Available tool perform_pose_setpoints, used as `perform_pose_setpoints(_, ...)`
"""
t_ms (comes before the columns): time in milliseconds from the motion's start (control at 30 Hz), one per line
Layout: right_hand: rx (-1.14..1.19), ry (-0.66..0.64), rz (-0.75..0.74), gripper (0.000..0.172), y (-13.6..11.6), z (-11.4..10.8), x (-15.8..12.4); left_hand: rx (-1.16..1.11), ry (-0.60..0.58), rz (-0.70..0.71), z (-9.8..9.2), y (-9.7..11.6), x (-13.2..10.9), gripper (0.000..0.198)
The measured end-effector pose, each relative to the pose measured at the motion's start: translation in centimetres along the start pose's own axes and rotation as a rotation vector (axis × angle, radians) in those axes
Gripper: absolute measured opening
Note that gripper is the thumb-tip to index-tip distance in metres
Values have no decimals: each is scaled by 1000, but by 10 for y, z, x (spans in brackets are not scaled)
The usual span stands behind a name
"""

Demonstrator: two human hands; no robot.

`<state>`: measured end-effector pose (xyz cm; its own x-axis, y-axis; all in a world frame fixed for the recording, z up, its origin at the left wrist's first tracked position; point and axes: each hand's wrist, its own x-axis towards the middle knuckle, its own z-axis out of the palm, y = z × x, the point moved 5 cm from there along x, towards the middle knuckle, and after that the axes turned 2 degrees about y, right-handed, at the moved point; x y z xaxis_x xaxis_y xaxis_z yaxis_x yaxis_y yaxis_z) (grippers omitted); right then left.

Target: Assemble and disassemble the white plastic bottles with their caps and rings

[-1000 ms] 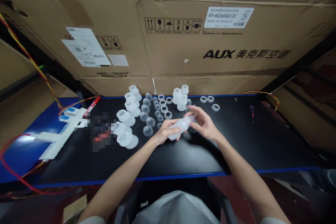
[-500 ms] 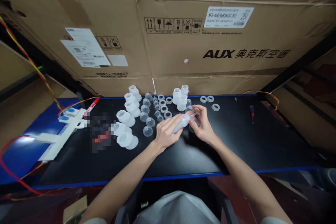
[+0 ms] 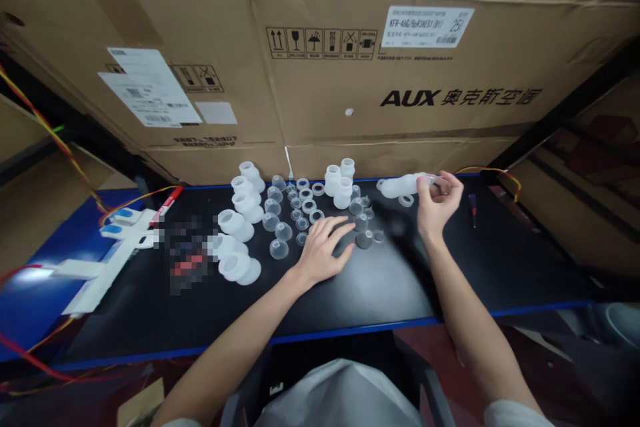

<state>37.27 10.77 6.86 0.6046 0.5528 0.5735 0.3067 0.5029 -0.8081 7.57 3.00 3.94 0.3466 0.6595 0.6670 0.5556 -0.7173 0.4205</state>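
At the back right of the table, my right hand [image 3: 436, 208] grips a baby bottle [image 3: 400, 185] by its clear tip. The bottle lies sideways, its milky white body extending left above a translucent ring [image 3: 406, 200]. My left hand [image 3: 324, 252] holds nothing; its fingers are spread low over the black table. Just beyond those fingers is a clear ring [image 3: 316, 217]. To the right of my left hand stand several clear domes [image 3: 364, 238] and small nipple-like pieces [image 3: 379, 236]. White bottle bodies [image 3: 343, 193] stand upright behind them.
More white bottle bodies [image 3: 234, 225] line the left, beside clear domes [image 3: 279, 249] and rings. A screwdriver [image 3: 473, 210] lies at the right. A white power strip [image 3: 117, 253] and a red marker [image 3: 167, 203] are far left. A cardboard box [image 3: 320, 107] walls the back.
My right hand has carried the bottle away to the back right. The left hand has let go of it and opened, staying near the middle. The view has shifted slightly.
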Motion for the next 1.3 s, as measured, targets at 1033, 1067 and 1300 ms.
perform_pose_setpoints(1033,-504,-397,158,95,107,-33,27,244,52,-170,4,-29,0,19)
perform_pose_setpoints(1067,-515,-432,169,84,109,-32,26,245,49,-161,4,-29,1,21)
perform_pose_setpoints(1300,-412,-451,72,59,59,-12,15,261,33,-173,7,-33,1,29)
